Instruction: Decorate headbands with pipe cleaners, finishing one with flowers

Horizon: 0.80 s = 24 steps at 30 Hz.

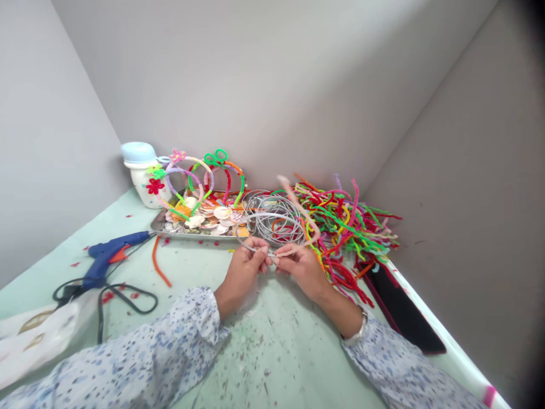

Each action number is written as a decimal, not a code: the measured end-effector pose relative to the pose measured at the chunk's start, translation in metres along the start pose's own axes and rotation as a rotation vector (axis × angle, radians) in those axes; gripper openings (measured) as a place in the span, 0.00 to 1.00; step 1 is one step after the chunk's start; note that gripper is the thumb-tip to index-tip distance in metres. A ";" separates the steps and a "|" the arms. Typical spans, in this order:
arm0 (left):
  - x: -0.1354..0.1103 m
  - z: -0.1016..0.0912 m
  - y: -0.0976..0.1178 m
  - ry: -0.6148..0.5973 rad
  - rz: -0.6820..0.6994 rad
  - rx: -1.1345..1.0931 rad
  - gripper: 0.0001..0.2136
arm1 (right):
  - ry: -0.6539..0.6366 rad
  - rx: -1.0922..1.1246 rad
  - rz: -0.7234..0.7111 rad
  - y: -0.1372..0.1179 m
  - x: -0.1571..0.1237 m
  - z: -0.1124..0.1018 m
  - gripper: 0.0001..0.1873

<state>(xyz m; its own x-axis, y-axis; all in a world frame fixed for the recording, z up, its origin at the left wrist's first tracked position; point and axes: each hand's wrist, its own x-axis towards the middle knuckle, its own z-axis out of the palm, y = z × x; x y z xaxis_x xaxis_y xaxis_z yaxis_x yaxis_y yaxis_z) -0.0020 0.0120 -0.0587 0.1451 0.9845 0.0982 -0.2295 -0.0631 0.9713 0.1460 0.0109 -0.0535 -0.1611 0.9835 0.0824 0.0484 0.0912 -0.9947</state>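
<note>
My left hand [247, 267] pinches the end of a thin grey hoop [239, 221], which looks like a bare headband and arches up in front of the heap of grey hoops. Close beside it, my right hand [302, 267] is closed on a pale pink pipe cleaner [298, 204]. This pipe cleaner runs right from the fingers, bends sharply and rises to the upper left. Both sets of fingertips meet at the hoop's end; the exact contact there is too small to make out. Behind the hands lies a pile of grey hoops [276, 224].
A metal tray [191, 234] holds shells and finished-looking pipe-cleaner headbands [229, 187]. A white jar [147, 182] stands behind it. Colourful pipe cleaners [349, 221] heap at right, beside a black flat object [404, 307]. A blue glue gun [102, 255] with its cord lies left.
</note>
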 end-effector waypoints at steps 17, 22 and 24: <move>0.002 -0.001 -0.002 0.026 -0.006 -0.019 0.05 | -0.071 0.148 0.029 0.008 0.002 0.000 0.09; 0.003 -0.002 -0.004 0.033 -0.008 -0.031 0.05 | -0.070 0.158 0.022 0.010 0.003 0.001 0.10; 0.003 -0.003 -0.005 0.031 -0.006 -0.029 0.04 | -0.072 0.157 0.019 0.010 0.003 0.001 0.10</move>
<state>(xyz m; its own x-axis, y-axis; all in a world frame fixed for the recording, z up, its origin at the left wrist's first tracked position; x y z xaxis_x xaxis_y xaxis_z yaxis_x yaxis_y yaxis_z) -0.0032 0.0161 -0.0634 0.1168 0.9895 0.0854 -0.2565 -0.0530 0.9651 0.1452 0.0145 -0.0631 -0.2320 0.9706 0.0641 -0.1018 0.0413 -0.9939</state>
